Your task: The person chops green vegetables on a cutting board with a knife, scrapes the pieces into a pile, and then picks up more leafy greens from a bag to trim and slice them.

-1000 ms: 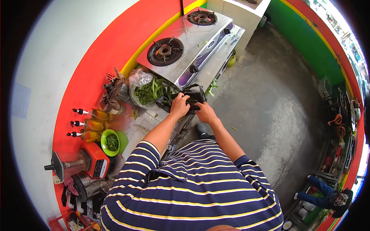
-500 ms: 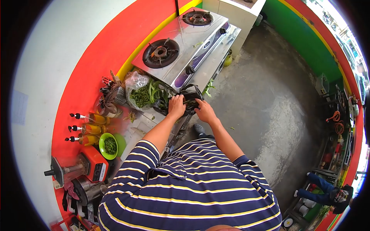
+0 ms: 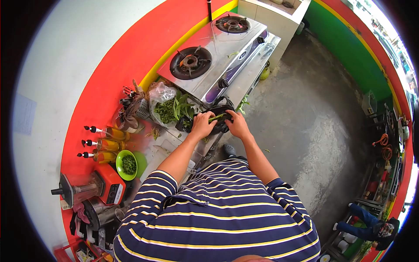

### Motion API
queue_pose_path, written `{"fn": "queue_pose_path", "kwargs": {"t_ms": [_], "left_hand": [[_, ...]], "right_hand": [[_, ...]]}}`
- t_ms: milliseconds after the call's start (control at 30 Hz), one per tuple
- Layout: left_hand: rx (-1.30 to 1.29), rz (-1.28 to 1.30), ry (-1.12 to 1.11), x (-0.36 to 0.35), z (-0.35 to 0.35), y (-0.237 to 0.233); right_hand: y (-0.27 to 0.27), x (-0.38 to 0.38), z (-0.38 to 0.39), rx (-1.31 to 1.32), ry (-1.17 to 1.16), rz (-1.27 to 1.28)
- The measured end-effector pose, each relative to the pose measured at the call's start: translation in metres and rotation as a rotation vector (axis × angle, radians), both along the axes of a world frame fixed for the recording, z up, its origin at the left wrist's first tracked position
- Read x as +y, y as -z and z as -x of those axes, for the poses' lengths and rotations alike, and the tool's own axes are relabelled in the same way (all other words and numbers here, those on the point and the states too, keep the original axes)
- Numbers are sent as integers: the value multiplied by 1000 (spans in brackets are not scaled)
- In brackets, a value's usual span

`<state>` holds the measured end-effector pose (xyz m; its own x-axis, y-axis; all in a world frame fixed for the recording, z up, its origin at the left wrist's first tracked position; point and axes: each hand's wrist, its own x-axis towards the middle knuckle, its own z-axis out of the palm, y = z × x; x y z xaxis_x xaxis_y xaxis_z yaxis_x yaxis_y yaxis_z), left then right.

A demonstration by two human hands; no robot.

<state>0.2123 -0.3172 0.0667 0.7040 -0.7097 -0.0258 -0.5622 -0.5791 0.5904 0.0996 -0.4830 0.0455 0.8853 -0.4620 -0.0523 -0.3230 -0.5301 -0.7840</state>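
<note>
The left hand (image 3: 203, 125) is partly closed, its fingers bent over the near left side of a black plastic bag (image 3: 225, 106), while the right hand (image 3: 238, 125) curves its fingers at the bag's right side. Green stems (image 3: 217, 117) lie between the two hands, over the dark plastic, near the fingertips of both; whether either hand grips them or the plastic firmly, I cannot tell. Just to the left of and beyond the left hand, a clear plastic bag (image 3: 161, 93) holds small green leaves (image 3: 165, 112), with longer leaves (image 3: 181, 106) at its right side. The two-burner stove (image 3: 218, 50) stands beyond both hands, and a leafy sprig (image 3: 243, 104) sits at the counter edge just beyond the right hand. Well to the left of the left hand and closer to the body, a green bowl (image 3: 120, 163) holds chopped greens (image 3: 129, 164), with three pump bottles (image 3: 107, 144) farther left and an orange blender base (image 3: 111, 183) beside the bowl.
</note>
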Motion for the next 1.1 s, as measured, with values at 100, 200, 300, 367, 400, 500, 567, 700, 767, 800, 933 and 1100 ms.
{"fn": "queue_pose_path", "kwargs": {"t_ms": [100, 200, 300, 367, 400, 500, 567, 700, 767, 800, 933, 1100], "left_hand": [[-43, 88, -16, 7, -5, 5], [-34, 130, -30, 12, -9, 1], [1, 184, -40, 5, -9, -14], [1, 277, -23, -2, -12, -25], [5, 364, -2, -5, -13, -32], [240, 608, -55, -15, -18, -54], [253, 652, -85, -16, -20, -75], [292, 976, -127, -12, -36, -101], [261, 1067, -140, -7, -40, -119], [286, 1056, -175, -2, -39, -131], [332, 1154, -236, 16, -47, -147], [314, 1243, -301, 39, -49, -159]], "right_hand": [[1, -1, -2, 18, 12, 17], [1, -4, 0, -10, 31, 34], [-7, -3, 0, -39, 37, 24], [-16, -3, -2, -59, 7, 2], [-22, -2, -3, -75, -20, -26], [-38, 4, -3, -118, -156, -88], [-31, 9, -4, -133, -194, -90], [-27, 16, 0, -86, -296, -106], [-26, 17, 1, -55, -294, -149], [-22, 17, 1, -86, -300, -144], [-26, 15, -3, -98, -281, -118], [-42, 9, -5, -31, -192, -202]]}}
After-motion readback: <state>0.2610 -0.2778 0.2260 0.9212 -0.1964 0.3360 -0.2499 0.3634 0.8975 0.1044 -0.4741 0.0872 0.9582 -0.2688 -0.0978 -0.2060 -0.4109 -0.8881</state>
